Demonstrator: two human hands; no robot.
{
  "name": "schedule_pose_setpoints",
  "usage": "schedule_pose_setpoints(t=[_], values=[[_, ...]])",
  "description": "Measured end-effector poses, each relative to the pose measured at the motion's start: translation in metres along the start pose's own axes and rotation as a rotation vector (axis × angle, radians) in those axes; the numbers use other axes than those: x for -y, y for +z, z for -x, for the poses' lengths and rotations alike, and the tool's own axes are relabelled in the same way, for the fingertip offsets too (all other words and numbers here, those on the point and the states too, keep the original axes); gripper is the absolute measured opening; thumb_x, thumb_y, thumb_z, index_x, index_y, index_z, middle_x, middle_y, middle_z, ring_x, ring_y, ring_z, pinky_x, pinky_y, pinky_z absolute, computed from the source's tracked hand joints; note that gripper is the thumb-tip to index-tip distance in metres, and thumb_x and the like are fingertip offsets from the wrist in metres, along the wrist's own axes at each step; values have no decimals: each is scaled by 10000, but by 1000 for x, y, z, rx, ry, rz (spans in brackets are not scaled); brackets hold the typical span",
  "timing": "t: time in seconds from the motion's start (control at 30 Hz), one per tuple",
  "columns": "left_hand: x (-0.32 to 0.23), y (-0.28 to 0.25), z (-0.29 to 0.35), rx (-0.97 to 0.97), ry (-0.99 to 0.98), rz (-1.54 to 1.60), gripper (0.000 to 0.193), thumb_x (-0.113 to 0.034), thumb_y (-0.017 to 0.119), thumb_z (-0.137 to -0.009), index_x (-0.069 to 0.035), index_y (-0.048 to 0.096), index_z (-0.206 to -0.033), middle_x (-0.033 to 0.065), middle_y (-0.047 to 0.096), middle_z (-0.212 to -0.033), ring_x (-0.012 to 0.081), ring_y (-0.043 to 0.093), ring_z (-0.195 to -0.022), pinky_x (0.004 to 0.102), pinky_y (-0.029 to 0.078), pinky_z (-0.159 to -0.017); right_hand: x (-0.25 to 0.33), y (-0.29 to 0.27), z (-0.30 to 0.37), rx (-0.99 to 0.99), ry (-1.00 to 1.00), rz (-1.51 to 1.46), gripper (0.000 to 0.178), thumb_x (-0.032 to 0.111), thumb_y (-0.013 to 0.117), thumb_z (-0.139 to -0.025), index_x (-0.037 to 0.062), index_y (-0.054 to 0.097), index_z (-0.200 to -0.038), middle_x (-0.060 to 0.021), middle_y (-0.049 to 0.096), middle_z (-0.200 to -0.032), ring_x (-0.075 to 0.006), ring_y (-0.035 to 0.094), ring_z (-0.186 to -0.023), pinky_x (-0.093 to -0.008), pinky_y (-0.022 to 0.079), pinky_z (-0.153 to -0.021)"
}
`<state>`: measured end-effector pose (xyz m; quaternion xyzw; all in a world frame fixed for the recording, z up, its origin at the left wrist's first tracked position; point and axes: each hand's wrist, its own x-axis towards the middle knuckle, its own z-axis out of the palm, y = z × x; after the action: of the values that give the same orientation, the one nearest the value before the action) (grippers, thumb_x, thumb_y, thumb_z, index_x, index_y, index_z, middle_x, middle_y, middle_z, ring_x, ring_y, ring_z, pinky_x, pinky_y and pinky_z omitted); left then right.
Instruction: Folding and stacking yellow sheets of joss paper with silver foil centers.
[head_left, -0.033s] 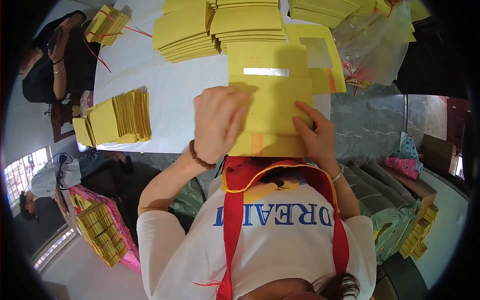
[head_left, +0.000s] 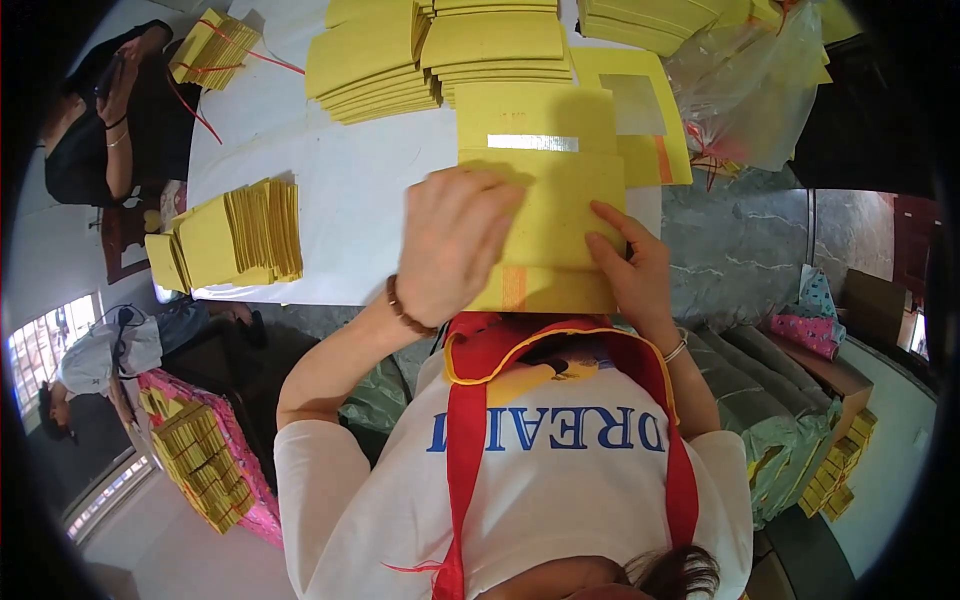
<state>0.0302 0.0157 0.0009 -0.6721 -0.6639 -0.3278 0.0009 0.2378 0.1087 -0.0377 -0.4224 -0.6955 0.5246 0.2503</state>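
Note:
A yellow paper envelope [head_left: 550,225] lies in front of me at the table's near edge, with a silvery strip [head_left: 532,142] across its upper part and an orange striped band near its lower end. My left hand [head_left: 455,235], a beaded bracelet at its wrist, rests over the envelope's left side. Its fingers are curled together, slightly blurred, and the fingertips are partly hidden. My right hand [head_left: 635,265] grips the right edge, thumb and forefinger on the paper. Another yellow envelope [head_left: 650,115] lies partly beneath, at the upper right.
Stacks of yellow envelopes [head_left: 490,50] fill the far side of the white table [head_left: 350,200]. An upright row [head_left: 262,235] stands at the left. A clear plastic bag [head_left: 750,95] sits at the far right. One person [head_left: 85,150] is at the far left; another [head_left: 110,350] is lower left.
My left hand has moved slightly to the right over the envelope. My right hand and the envelope have stayed in place.

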Motion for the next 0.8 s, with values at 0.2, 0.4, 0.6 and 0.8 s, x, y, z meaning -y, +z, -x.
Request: schedule_pose_setpoints(t=[0.2, 0.4, 0.6, 0.8], values=[[-9, 36, -11, 306, 141, -46, 458, -255, 626, -812, -78, 497, -1214, 144, 441, -1274, 335, 408, -1159, 434, 338, -938, -2, 2, 2, -17, 5, -38, 322, 111, 623, -805, 27, 615, -1115, -131, 647, -891, -166, 609, -755, -270, 465, -673], [-4, 49, 0, 361, 110, -119, 532, -356, 589, -829, -116, 455, -1285, 146, 377, -1344, 347, 339, -1232, 463, 289, -993, 10, -3, 6, -25, -42, 151, 292, 116, 639, -785, 46, 630, -1068, -119, 627, -990, -193, 590, -872, -295, 455, -723], [-1, 52, 1, 375, 102, -117, 573, -386, 588, -821, -130, 436, -1311, 138, 346, -1378, 347, 316, -1254, 478, 261, -1014, 0, -10, 28, 16, -628, 651, 315, 229, 650, -785, 123, 622, -1080, -65, 575, -1183, -230, 507, -1126, -490, 298, -975], [1, 49, 3, 371, 121, -143, 609, -412, 598, -799, -135, 435, -1317, 146, 336, -1387, 344, 295, -1271, 481, 247, -1020, -26, -9, 36, 204, -621, 639, 323, 235, 606, -827, 136, 613, -1134, -29, 546, -1266, -235, 430, -1248, -533, 222, -1042]])
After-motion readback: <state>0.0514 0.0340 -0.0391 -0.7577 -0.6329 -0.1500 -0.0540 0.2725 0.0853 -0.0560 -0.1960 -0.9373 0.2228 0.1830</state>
